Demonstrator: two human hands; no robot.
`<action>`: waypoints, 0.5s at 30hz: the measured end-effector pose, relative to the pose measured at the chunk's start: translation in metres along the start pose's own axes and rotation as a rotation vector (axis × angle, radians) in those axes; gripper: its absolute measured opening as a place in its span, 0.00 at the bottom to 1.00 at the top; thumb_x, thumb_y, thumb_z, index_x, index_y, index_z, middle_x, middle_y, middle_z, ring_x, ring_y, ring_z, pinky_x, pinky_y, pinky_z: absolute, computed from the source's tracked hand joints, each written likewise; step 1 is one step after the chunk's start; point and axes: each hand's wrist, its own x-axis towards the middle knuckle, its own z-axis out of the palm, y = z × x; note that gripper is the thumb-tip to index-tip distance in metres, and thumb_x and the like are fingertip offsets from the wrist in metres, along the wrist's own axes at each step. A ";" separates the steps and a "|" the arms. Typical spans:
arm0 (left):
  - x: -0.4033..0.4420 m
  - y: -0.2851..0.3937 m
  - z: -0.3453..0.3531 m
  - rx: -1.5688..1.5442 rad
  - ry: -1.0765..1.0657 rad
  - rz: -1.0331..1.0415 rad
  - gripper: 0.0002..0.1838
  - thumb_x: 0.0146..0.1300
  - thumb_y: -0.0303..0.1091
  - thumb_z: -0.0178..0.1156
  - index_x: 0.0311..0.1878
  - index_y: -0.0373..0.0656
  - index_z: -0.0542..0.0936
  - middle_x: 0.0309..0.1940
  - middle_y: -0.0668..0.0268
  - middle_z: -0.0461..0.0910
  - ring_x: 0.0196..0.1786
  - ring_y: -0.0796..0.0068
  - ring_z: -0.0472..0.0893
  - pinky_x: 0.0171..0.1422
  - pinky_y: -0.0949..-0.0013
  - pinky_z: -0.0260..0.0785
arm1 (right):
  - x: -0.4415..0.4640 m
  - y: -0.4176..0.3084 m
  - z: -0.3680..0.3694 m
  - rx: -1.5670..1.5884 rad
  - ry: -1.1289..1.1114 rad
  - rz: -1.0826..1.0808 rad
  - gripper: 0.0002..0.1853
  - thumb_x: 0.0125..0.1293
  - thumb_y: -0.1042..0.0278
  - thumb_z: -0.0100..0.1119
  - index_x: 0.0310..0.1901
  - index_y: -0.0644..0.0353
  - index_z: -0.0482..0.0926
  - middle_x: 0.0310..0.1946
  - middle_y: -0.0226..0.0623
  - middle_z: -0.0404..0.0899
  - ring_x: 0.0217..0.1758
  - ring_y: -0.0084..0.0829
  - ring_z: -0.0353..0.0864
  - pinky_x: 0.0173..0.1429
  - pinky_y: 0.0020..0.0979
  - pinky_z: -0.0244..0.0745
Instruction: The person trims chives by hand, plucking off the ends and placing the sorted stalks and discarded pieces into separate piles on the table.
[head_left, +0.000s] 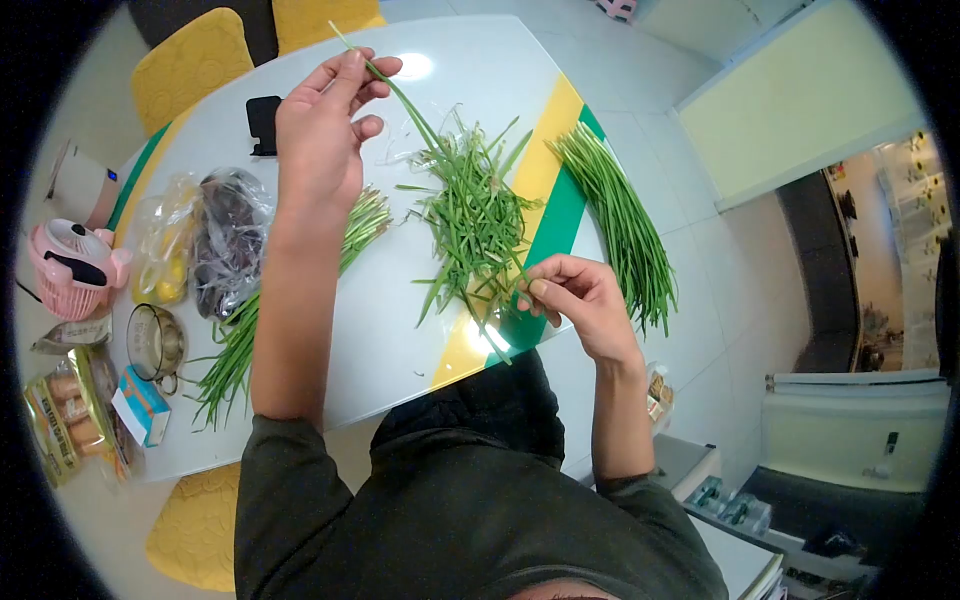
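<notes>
My left hand is raised over the far part of the table. Its thumb and fingers pinch a long green chive stalk, pale end up, whose lower part runs down to a loose heap of chive leaves. At the heap's near right edge my right hand pinches a thin chive leaf between thumb and forefinger; whether it belongs to the same stalk I cannot tell. A neat bundle of chives lies on the right. Another bunch of chives is partly hidden behind my left forearm.
On the left of the white table are a dark plastic bag, a bag with yellow contents, a glass cup, a blue-white box, a packaged food bag and a pink fan. A black stand is farther back.
</notes>
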 end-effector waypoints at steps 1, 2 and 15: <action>0.001 0.000 -0.001 -0.007 0.004 0.017 0.08 0.75 0.36 0.59 0.47 0.41 0.81 0.42 0.62 0.88 0.40 0.84 0.76 0.34 0.80 0.66 | 0.001 0.002 0.000 -0.011 0.009 0.000 0.05 0.71 0.75 0.60 0.43 0.67 0.82 0.31 0.35 0.86 0.30 0.17 0.79 0.30 0.18 0.67; 0.000 0.002 -0.001 -0.003 0.013 0.028 0.08 0.75 0.36 0.60 0.47 0.41 0.81 0.43 0.62 0.87 0.40 0.83 0.76 0.34 0.80 0.65 | 0.001 0.003 0.001 -0.022 0.017 0.001 0.05 0.71 0.75 0.60 0.42 0.67 0.82 0.31 0.34 0.86 0.30 0.16 0.79 0.29 0.18 0.67; 0.000 0.015 -0.009 -0.047 0.072 0.132 0.08 0.76 0.35 0.58 0.48 0.41 0.80 0.42 0.62 0.86 0.41 0.82 0.76 0.33 0.77 0.66 | 0.015 0.035 0.011 -0.098 0.084 -0.017 0.14 0.62 0.78 0.61 0.50 0.67 0.82 0.40 0.34 0.85 0.43 0.21 0.80 0.44 0.24 0.74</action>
